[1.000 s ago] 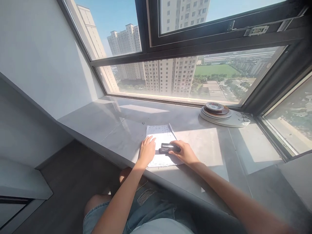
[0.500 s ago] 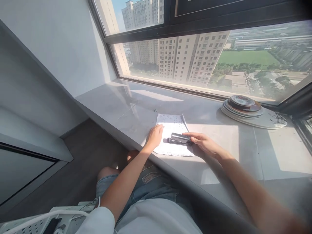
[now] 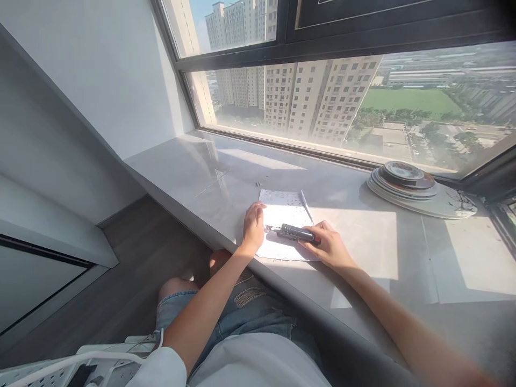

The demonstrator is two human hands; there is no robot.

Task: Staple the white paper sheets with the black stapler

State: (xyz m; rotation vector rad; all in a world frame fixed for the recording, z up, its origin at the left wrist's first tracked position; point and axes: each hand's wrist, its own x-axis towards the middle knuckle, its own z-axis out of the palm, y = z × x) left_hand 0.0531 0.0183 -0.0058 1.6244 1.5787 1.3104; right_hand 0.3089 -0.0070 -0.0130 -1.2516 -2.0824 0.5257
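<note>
Head view: a dark-framed window point(image 3: 242, 58) spans the upper frame, above a pale sill point(image 3: 358, 236). Stacked plates point(image 3: 407, 185) sit at right. Paper point(image 3: 278, 214) lies near centre; the left hand point(image 3: 253, 228) curls at its left edge, its hold unclear. Over the paper, the right hand point(image 3: 327, 244) has its fingers wrapped around a black stapler point(image 3: 296, 232).

Head view looks forward-down (window point(image 3: 322, 51) ahead).

The stapler point(image 3: 297, 233) is black, the paper point(image 3: 282, 207) white with dark marks, the sill point(image 3: 234, 188) pale grey.
</note>
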